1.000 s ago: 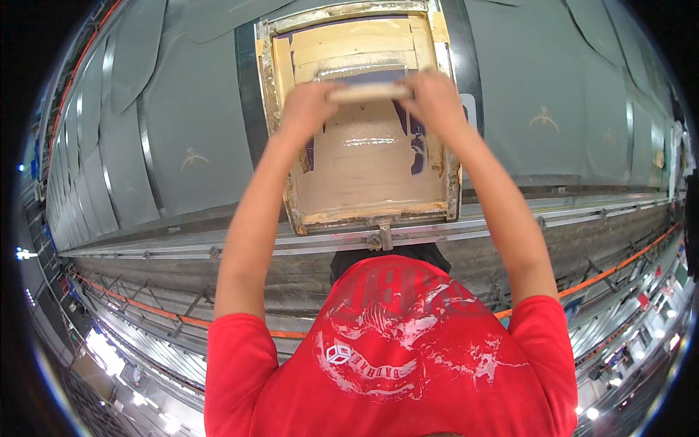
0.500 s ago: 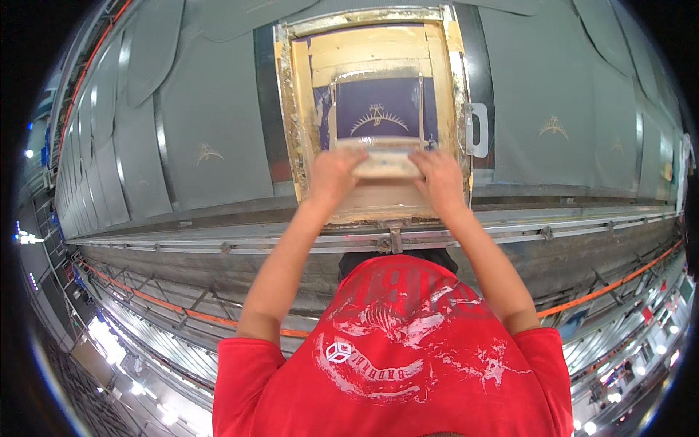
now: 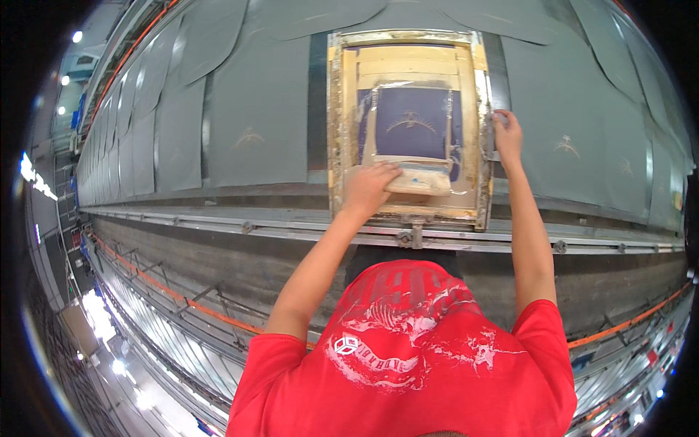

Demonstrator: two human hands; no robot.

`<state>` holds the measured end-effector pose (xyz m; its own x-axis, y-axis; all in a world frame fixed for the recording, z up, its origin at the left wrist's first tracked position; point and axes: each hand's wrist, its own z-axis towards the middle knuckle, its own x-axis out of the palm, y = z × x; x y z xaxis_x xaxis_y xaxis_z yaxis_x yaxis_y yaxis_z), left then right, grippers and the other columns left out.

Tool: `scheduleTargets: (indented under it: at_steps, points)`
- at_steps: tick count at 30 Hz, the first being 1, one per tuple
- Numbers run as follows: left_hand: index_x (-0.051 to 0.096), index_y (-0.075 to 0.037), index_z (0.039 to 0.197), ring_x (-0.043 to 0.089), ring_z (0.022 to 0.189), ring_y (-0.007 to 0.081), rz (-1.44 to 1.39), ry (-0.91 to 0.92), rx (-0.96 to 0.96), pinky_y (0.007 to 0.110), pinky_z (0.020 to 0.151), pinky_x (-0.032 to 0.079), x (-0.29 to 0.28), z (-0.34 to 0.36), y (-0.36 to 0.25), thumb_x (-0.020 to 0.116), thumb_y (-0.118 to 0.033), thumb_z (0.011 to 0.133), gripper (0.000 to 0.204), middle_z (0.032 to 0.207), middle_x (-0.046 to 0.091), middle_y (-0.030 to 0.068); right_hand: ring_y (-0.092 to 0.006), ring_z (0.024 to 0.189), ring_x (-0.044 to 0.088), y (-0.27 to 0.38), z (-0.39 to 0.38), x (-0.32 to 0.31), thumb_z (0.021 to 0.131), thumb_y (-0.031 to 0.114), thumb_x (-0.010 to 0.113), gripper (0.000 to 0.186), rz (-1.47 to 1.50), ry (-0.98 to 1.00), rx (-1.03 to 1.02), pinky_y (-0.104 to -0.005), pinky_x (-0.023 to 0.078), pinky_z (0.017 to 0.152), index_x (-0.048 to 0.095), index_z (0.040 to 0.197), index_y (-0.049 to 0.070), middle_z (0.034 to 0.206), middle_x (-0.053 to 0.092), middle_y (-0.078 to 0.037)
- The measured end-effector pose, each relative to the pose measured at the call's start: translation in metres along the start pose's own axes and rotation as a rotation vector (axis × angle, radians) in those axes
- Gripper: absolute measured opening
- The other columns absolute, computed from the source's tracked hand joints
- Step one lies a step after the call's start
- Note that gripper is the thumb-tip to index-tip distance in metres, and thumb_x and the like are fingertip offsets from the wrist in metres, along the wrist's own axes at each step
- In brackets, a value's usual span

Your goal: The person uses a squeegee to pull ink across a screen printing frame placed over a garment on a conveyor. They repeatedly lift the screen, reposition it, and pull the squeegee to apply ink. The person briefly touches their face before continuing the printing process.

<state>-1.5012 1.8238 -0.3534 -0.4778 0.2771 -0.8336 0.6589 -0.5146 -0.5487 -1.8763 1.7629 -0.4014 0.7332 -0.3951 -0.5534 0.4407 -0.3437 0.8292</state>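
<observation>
A screen-printing frame with a worn, ink-crusted rim lies over the long table, its purple mesh bearing a pale arched design. At the near end of the screen rests a wooden squeegee, lying crosswise. My left hand is closed around the squeegee's left end. My right hand is off the squeegee, at the right side of the frame, its fingers curled around the side handle, which they mostly hide.
Grey fabric pieces lie along the table on both sides, some with pale arched prints. A metal rail runs along the near edge, with a clamp below the frame. Orange bars run behind me.
My right hand has let go of the squeegee and moved right to the frame's side handle. The left hand still holds the squeegee. The whole view has shifted somewhat.
</observation>
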Motion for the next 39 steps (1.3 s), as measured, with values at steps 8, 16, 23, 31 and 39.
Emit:
scheduleTargets:
  at_steps: [8, 16, 23, 31, 39]
  points:
    - [0.067, -0.007, 0.122, 0.058, 0.126, 0.0304, -0.069, -0.101, -0.007, 0.042, 0.106, 0.046, -0.037, -0.042, 0.024, 0.071, 0.001, 0.067, 0.056, 0.131, 0.066, 0.0094, -0.011, 0.062, 0.042, 0.087, -0.034, 0.032, 0.1, 0.031, 0.062, 0.025, 0.047, -0.145, -0.137, -0.0314, 0.038, 0.058, 0.071, 0.112, 0.01, 0.066, 0.05, 0.0]
    - [0.068, -0.008, 0.121, 0.06, 0.123, 0.0291, 0.046, -0.048, -0.096, 0.041, 0.103, 0.049, -0.193, -0.165, 0.236, 0.071, 0.002, 0.065, 0.057, 0.128, 0.067, 0.0084, -0.0101, 0.058, 0.039, 0.208, -0.15, 0.291, 0.101, 0.032, 0.06, 0.026, 0.212, -0.079, -0.088, -0.03, 0.034, 0.055, 0.07, 0.112, 0.01, 0.061, 0.043, 0.001]
    - [0.069, -0.01, 0.121, 0.061, 0.119, 0.0283, 0.082, 0.001, -0.002, 0.041, 0.098, 0.05, -0.217, -0.187, 0.289, 0.074, -0.001, 0.065, 0.057, 0.127, 0.068, 0.0059, -0.0124, 0.057, 0.043, 0.229, -0.176, 0.333, 0.1, 0.027, 0.059, 0.025, 0.132, -0.075, -0.075, -0.0325, 0.037, 0.056, 0.069, 0.112, 0.008, 0.059, 0.047, -0.003]
    - [0.068, -0.011, 0.124, 0.061, 0.121, 0.028, 0.106, 0.065, 0.078, 0.043, 0.1, 0.049, -0.226, -0.227, 0.284, 0.073, -0.003, 0.069, 0.055, 0.129, 0.068, 0.0044, -0.0175, 0.057, 0.045, 0.232, -0.164, 0.328, 0.101, 0.028, 0.057, 0.024, -0.01, -0.095, -0.021, -0.0369, 0.04, 0.06, 0.068, 0.113, 0.011, 0.06, 0.049, -0.007]
    - [0.068, -0.012, 0.126, 0.062, 0.119, 0.028, 0.153, 0.033, 0.11, 0.043, 0.101, 0.049, -0.218, -0.166, 0.306, 0.07, -0.004, 0.076, 0.051, 0.129, 0.068, 0.0049, -0.0236, 0.075, 0.057, 0.221, -0.156, 0.304, 0.098, 0.032, 0.062, 0.028, -0.297, 0.057, -0.082, -0.0382, 0.048, 0.072, 0.07, 0.118, 0.015, 0.083, 0.062, -0.011]
